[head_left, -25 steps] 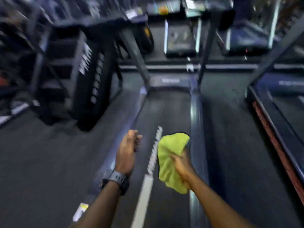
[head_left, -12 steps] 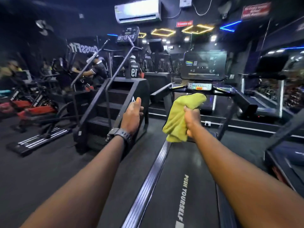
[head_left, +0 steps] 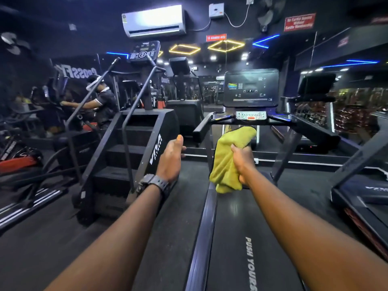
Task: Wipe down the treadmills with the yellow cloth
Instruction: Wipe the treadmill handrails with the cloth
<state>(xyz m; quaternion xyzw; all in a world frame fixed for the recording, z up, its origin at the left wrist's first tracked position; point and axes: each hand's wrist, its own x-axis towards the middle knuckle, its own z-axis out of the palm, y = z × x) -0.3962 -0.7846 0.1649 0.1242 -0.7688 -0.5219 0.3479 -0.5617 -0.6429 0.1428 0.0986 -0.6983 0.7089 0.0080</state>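
A black treadmill stretches ahead of me, its belt (head_left: 247, 238) printed with white lettering and its console (head_left: 251, 89) lit at the far end. My right hand (head_left: 242, 159) grips a bunched yellow cloth (head_left: 226, 162) in the air, just below the left handrail (head_left: 204, 128) and the button panel. The cloth hangs down past my wrist. My left hand (head_left: 171, 159), with a dark watch on the wrist, is stretched forward with relaxed fingers and holds nothing, a little short of the handrail's end.
A black stair-climber machine (head_left: 130, 156) stands close on the left. Another treadmill (head_left: 361, 198) lies to the right. Beyond the stair-climber a person (head_left: 100, 103) sits on a machine. A mirror wall and an air conditioner (head_left: 154, 21) are at the back.
My view has risen from the belt to the console. Both arms have stretched forward, and the cloth has gone up toward the handrail and button panel.
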